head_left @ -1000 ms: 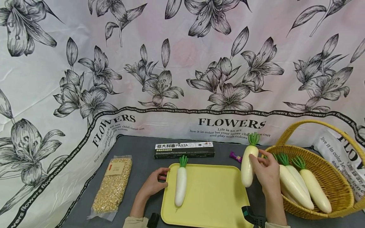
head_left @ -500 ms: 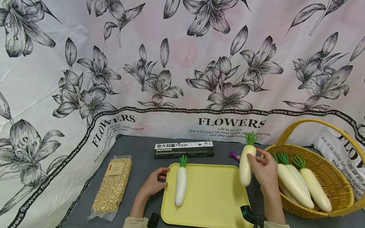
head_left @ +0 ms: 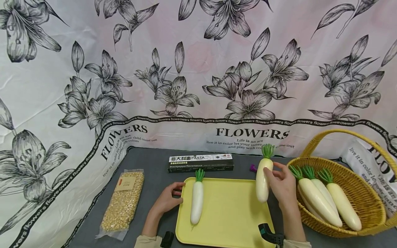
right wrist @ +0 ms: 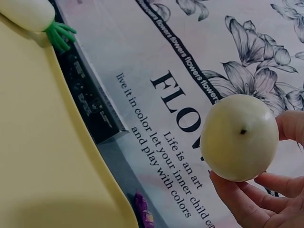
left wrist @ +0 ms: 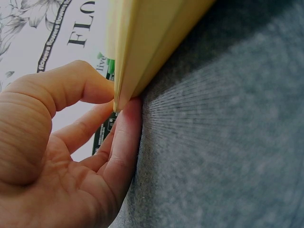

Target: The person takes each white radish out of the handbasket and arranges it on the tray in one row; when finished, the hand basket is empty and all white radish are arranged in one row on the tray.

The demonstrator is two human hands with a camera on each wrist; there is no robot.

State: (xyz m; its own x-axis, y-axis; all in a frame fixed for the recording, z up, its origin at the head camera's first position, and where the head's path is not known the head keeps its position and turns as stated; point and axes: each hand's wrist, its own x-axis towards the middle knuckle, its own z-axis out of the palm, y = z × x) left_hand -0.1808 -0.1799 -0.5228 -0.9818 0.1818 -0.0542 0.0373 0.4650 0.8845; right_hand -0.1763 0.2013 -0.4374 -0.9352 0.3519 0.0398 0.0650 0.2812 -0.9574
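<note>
My right hand [head_left: 283, 184] holds a white radish [head_left: 262, 181] with a green top, upright above the right edge of the yellow tray [head_left: 231, 213]. In the right wrist view its rounded lower end [right wrist: 237, 142] faces the camera, with thumb and fingers on either side. At the tray's left rim, my left hand [head_left: 169, 198] pinches the edge between thumb and fingers, as the left wrist view shows. A second white radish [head_left: 196, 203] lies lengthwise on the left part of the tray, green leaves pointing away.
A wicker basket [head_left: 370, 203] with several radishes stands at the right, its tall handle arched over it. Behind the tray lie a black-and-white pasta box [head_left: 200, 163] and a small purple packet [head_left: 253, 168]. A bag of corn kernels [head_left: 122, 201] lies at the left.
My right hand has carried the radish left, from beside the basket to over the tray's right edge. The left hand and tray stay where they were.
</note>
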